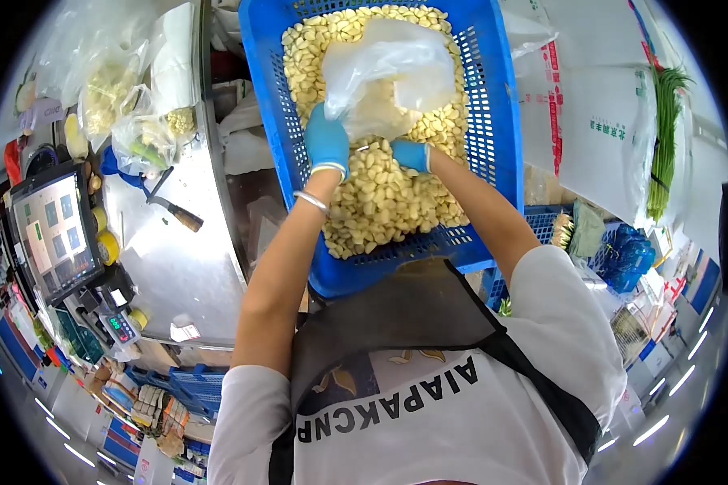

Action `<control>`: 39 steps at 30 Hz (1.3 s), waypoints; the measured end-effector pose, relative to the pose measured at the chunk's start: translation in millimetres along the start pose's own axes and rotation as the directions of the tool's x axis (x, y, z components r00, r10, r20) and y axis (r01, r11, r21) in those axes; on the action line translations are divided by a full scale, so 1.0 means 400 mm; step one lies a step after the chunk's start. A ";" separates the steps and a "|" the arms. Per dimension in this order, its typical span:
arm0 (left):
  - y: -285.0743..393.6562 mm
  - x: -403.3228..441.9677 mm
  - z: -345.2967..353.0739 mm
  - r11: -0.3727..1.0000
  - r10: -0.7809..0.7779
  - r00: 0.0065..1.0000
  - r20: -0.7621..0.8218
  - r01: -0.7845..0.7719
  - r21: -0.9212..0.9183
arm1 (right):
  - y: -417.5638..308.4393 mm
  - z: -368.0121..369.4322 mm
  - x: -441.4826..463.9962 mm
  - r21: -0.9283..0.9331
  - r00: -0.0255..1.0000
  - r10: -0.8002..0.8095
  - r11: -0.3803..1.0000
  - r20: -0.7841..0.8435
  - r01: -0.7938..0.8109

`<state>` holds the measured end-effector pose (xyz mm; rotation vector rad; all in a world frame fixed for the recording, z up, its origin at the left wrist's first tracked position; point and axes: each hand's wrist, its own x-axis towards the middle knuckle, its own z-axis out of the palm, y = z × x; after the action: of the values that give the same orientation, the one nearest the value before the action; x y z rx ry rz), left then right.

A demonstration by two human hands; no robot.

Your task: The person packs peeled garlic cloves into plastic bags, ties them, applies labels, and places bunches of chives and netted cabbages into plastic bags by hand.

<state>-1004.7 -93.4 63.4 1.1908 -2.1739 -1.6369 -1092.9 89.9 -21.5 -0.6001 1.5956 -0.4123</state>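
A blue perforated plastic crate (260, 89) holds a deep layer of peeled garlic cloves (388, 198). On the cloves lies a clear plastic bag (388, 61), puffed up and partly open. My left hand (326, 145), in a blue glove, is closed on the near left edge of this bag. My right hand (411, 155), gloved in blue too, reaches in among the cloves beside the bag's near end; its fingers are hidden. Between the two hands a small shiny metal edge (364, 148) shows, too little of it to name.
Left of the crate stands a metal table (178, 275) with a wood-handled knife (184, 217), bagged vegetables (144, 141), yellow tape rolls (107, 246), a touchscreen (57, 230) and a digital scale (120, 327). Long green stalks (663, 145) lie on white packaging (594, 121) at right.
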 end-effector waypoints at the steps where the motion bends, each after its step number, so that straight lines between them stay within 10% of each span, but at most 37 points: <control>1: -0.008 -0.026 -0.001 0.997 0.053 0.998 -0.030 -0.052 0.053 | -0.094 -0.017 -0.109 0.224 0.968 0.250 0.942 0.024 -0.249; 5: -0.034 -0.116 -0.029 0.938 0.194 0.979 -0.060 -0.167 0.305 | -0.107 -0.072 -0.214 0.343 0.949 -0.208 0.896 -0.238 0.282; 6: -0.006 -0.137 -0.047 0.941 0.132 0.991 -0.034 -0.114 0.318 | -0.154 -0.098 -0.246 0.884 0.991 -0.044 0.450 -0.123 0.129; 7: 0.008 -0.152 -0.057 0.941 0.067 0.998 -0.007 -0.061 0.333 | -0.135 -0.131 -0.226 0.233 0.886 -0.315 0.885 -0.340 0.403; 8: -0.006 -0.161 -0.060 0.923 0.095 0.995 0.037 -0.102 0.371 | -0.147 -0.152 -0.209 -0.026 0.800 -0.397 0.901 -0.450 0.432; 10: 0.015 -0.183 -0.059 0.935 0.114 0.991 0.067 -0.130 0.329 | -0.100 -0.205 -0.086 0.389 0.778 -0.125 0.810 -0.616 0.438; 11: 0.033 -0.193 -0.062 0.940 0.125 0.989 0.083 -0.145 0.310 | -0.256 -0.168 -0.107 0.513 0.586 0.114 0.633 -0.802 0.580; 12: 0.055 -0.200 -0.072 0.967 0.154 0.984 0.092 -0.169 0.190 | -0.237 -0.187 -0.033 -0.073 0.287 -0.135 0.973 -0.948 0.217; 13: 0.089 -0.201 -0.087 0.977 0.111 0.991 0.073 -0.122 0.172 | -0.265 -0.186 -0.039 -0.385 0.137 -0.388 0.922 -0.912 0.045; 15: 0.148 -0.180 -0.107 0.990 0.040 0.998 0.040 -0.045 0.132 | -0.326 -0.199 -0.102 -0.778 0.394 -0.681 0.602 -0.618 -0.179; 18: 0.129 -0.138 -0.148 0.999 -0.042 0.998 0.049 0.043 -0.019 | -0.383 -0.150 -0.263 -0.799 0.098 -0.811 0.585 -0.577 0.140; 21: 0.055 -0.126 -0.165 0.999 -0.011 1.000 0.005 0.011 -0.043 | -0.283 -0.161 -0.323 -0.654 -0.282 -0.593 0.718 -0.754 0.238; 24: 0.046 -0.139 -0.156 0.973 -0.028 0.999 0.017 0.031 -0.227 | -0.029 -0.093 -0.279 -0.371 0.199 -0.364 0.928 -0.910 0.000; 25: 0.046 -0.143 -0.152 0.953 -0.037 0.999 0.026 0.043 -0.300 | 0.038 -0.069 -0.248 -0.310 0.445 -0.255 0.949 -0.859 -0.054; 29: 0.053 -0.168 -0.138 0.869 -0.071 0.995 0.073 0.097 -0.486 | 0.049 -0.027 -0.180 -0.191 0.893 0.134 0.953 -0.430 -0.236; 31: 0.042 -0.166 -0.136 0.911 -0.100 0.994 0.050 0.112 -0.397 | 0.211 0.012 -0.053 -0.456 0.957 -0.123 0.890 -0.261 -0.010; 32: 0.046 -0.173 -0.140 0.902 -0.123 0.991 0.054 0.135 -0.411 | 0.189 0.003 -0.042 -0.431 0.993 0.105 0.895 -0.050 -0.117; 35: 0.033 -0.179 -0.141 0.939 -0.165 0.983 0.077 0.181 -0.293 | 0.228 0.023 -0.040 -0.313 0.988 0.016 0.949 0.153 0.033; 38: -0.006 -0.181 -0.125 0.960 -0.119 0.993 0.010 0.118 -0.253 | 0.146 -0.019 -0.098 0.037 0.978 0.190 0.980 0.081 -0.194; 39: -0.010 -0.184 -0.123 0.964 -0.106 0.994 0.003 0.104 -0.244 | 0.104 -0.042 -0.128 -0.024 0.999 -0.045 0.999 0.017 0.045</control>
<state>-926.1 -79.9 101.7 1.2547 -1.8635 -1.8720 -1113.1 152.0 -3.2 -0.6575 1.5761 -0.4211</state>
